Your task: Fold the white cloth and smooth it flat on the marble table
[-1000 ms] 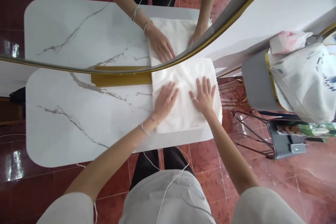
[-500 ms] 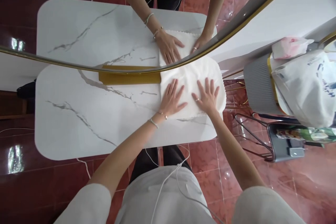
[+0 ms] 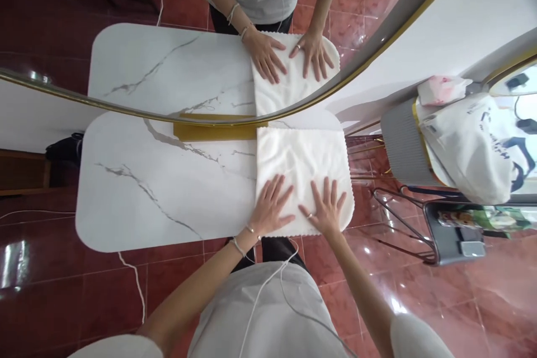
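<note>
On white cloth [image 3: 302, 151], left fingers [image 3: 286, 196], right fingers [image 3: 326, 190] spread; mirror [image 3: 210, 56], gold base [image 3: 213, 132] nearby.

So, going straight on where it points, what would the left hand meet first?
The left hand would first meet wrinkles in the white cloth, then probably the mirror's gold rim beyond it, though the rim's height is unclear.

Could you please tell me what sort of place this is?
Indoors, perhaps a home dressing corner or small salon: a large gold-edged mirror, a marble-patterned table and a red tiled floor.
</note>
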`<state>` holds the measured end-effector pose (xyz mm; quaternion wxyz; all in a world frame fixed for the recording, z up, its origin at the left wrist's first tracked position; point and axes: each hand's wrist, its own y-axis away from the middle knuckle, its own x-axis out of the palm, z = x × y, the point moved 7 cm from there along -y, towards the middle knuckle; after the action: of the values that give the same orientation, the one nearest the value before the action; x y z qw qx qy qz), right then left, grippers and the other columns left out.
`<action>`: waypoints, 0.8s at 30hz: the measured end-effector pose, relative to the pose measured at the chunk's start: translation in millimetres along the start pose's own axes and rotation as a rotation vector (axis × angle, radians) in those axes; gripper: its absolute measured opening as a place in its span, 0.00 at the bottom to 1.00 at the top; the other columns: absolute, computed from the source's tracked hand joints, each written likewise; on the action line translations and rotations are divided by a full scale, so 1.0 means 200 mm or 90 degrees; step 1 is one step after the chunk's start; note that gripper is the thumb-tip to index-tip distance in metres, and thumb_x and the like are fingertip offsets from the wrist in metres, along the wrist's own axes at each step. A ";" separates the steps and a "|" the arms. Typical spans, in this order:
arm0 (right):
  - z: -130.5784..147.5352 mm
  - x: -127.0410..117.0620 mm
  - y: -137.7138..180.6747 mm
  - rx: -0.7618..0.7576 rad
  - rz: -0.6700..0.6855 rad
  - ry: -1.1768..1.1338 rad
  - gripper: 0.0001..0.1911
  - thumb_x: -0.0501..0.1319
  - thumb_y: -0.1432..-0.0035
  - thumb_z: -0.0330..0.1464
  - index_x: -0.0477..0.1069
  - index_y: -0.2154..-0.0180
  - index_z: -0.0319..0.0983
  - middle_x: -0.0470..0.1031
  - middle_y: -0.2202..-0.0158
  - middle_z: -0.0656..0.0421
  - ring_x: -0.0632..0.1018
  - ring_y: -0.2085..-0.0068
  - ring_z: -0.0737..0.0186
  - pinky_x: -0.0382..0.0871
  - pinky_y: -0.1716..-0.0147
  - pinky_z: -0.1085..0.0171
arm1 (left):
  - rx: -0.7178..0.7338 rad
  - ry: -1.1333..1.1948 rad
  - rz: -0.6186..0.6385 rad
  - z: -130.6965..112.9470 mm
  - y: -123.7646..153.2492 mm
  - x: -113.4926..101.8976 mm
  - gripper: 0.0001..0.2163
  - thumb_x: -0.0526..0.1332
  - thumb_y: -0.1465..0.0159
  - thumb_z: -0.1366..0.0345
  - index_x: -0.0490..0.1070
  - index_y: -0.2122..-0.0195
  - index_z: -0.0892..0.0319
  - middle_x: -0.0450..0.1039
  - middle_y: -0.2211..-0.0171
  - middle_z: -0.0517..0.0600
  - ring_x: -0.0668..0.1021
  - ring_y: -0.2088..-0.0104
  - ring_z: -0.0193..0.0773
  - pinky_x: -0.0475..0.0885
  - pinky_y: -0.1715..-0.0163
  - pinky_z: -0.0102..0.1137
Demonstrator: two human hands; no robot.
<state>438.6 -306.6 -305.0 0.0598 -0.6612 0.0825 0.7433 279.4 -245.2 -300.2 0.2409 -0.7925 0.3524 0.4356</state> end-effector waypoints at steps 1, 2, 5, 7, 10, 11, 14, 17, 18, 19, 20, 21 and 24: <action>0.01 0.00 0.04 0.001 -0.001 0.000 0.45 0.54 0.39 0.53 0.32 0.31 0.51 0.30 0.28 0.53 0.41 0.31 0.33 0.40 0.40 0.27 | -0.004 0.011 -0.013 -0.01 0.02 0.00 0.40 0.59 0.39 0.44 0.48 0.32 0.59 0.37 0.29 0.61 0.44 0.30 0.55 0.50 0.34 0.51; 0.01 0.00 0.05 0.001 0.000 0.001 0.44 0.53 0.38 0.53 0.31 0.31 0.51 0.30 0.28 0.53 0.41 0.31 0.34 0.40 0.41 0.27 | -0.018 0.022 -0.040 0.00 0.01 -0.02 0.39 0.60 0.39 0.45 0.50 0.32 0.57 0.35 0.29 0.60 0.45 0.30 0.56 0.51 0.34 0.52; 0.01 0.02 0.02 -0.009 0.003 0.005 0.43 0.52 0.38 0.53 0.31 0.31 0.52 0.30 0.28 0.54 0.40 0.30 0.35 0.39 0.41 0.27 | -0.167 0.038 -0.203 0.15 -0.12 -0.14 0.25 0.59 0.36 0.53 0.62 0.38 0.51 0.35 0.29 0.54 0.47 0.31 0.58 0.55 0.36 0.54; 0.01 0.02 -0.04 -0.021 0.004 0.011 0.43 0.52 0.37 0.54 0.32 0.31 0.51 0.29 0.28 0.54 0.39 0.30 0.36 0.39 0.40 0.28 | -0.317 0.067 -0.304 0.32 -0.23 -0.25 0.16 0.59 0.35 0.61 0.71 0.46 0.53 0.46 0.32 0.57 0.57 0.34 0.58 0.60 0.39 0.52; 0.01 0.03 -0.13 -0.022 -0.002 0.017 0.43 0.52 0.37 0.54 0.32 0.31 0.51 0.29 0.28 0.53 0.39 0.30 0.36 0.38 0.41 0.28 | -0.398 0.172 -0.324 0.49 -0.40 -0.35 0.09 0.59 0.36 0.68 0.76 0.57 0.58 0.70 0.49 0.58 0.75 0.49 0.49 0.71 0.47 0.44; 0.02 0.03 -0.15 -0.020 -0.003 0.016 0.43 0.52 0.37 0.54 0.32 0.31 0.50 0.30 0.28 0.53 0.39 0.30 0.36 0.38 0.41 0.28 | -0.375 0.191 -0.324 0.51 -0.44 -0.39 0.09 0.58 0.36 0.70 0.75 0.57 0.58 0.73 0.54 0.56 0.76 0.53 0.46 0.73 0.50 0.42; 0.07 0.04 -0.18 -0.035 0.000 0.012 0.43 0.52 0.38 0.54 0.33 0.31 0.50 0.30 0.28 0.53 0.39 0.30 0.36 0.38 0.41 0.28 | -0.317 0.112 -0.376 0.48 -0.45 -0.49 0.17 0.50 0.34 0.74 0.72 0.49 0.55 0.70 0.47 0.56 0.73 0.46 0.47 0.69 0.45 0.45; 0.16 0.04 -0.19 -0.053 -0.001 0.007 0.44 0.52 0.39 0.55 0.34 0.31 0.50 0.29 0.28 0.53 0.40 0.30 0.35 0.37 0.41 0.28 | -0.260 -0.010 -0.314 0.42 -0.43 -0.45 0.21 0.47 0.32 0.73 0.63 0.39 0.57 0.56 0.34 0.58 0.59 0.34 0.50 0.59 0.38 0.50; 0.19 0.04 -0.20 -0.057 -0.002 0.007 0.45 0.53 0.39 0.56 0.34 0.30 0.49 0.29 0.28 0.52 0.40 0.30 0.35 0.37 0.41 0.27 | -0.223 -0.029 -0.259 0.41 -0.42 -0.40 0.21 0.48 0.31 0.70 0.60 0.37 0.59 0.52 0.32 0.58 0.56 0.33 0.50 0.56 0.36 0.50; 0.22 0.04 -0.20 -0.061 -0.001 0.007 0.45 0.53 0.40 0.56 0.35 0.30 0.49 0.29 0.28 0.52 0.40 0.31 0.34 0.37 0.41 0.27 | -0.185 -0.040 -0.207 0.40 -0.42 -0.36 0.22 0.50 0.31 0.66 0.57 0.36 0.60 0.50 0.32 0.59 0.53 0.31 0.50 0.54 0.35 0.49; 0.25 0.04 -0.21 -0.065 0.001 0.007 0.46 0.53 0.40 0.57 0.35 0.30 0.49 0.29 0.28 0.51 0.39 0.31 0.34 0.37 0.41 0.28 | -0.156 -0.048 -0.168 0.41 -0.41 -0.32 0.24 0.52 0.31 0.62 0.55 0.35 0.61 0.48 0.31 0.60 0.50 0.31 0.50 0.52 0.34 0.49; 0.27 0.05 -0.21 -0.066 0.005 0.008 0.46 0.53 0.40 0.57 0.34 0.30 0.49 0.28 0.28 0.51 0.39 0.31 0.34 0.37 0.41 0.28 | -0.141 -0.055 -0.145 0.43 -0.39 -0.30 0.26 0.53 0.32 0.59 0.54 0.34 0.61 0.45 0.30 0.59 0.48 0.30 0.50 0.50 0.33 0.49; 0.35 0.06 -0.22 -0.063 0.015 0.013 0.47 0.53 0.40 0.57 0.34 0.30 0.48 0.28 0.28 0.51 0.39 0.31 0.33 0.36 0.41 0.28 | -0.132 -0.061 -0.129 0.52 -0.34 -0.29 0.27 0.52 0.32 0.56 0.52 0.33 0.55 0.35 0.28 0.53 0.43 0.30 0.49 0.46 0.32 0.49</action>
<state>378.6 -249.1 -310.2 0.0174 -0.6696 0.0542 0.7405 255.8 -110.7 -296.8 0.2167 -0.8228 0.2120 0.4807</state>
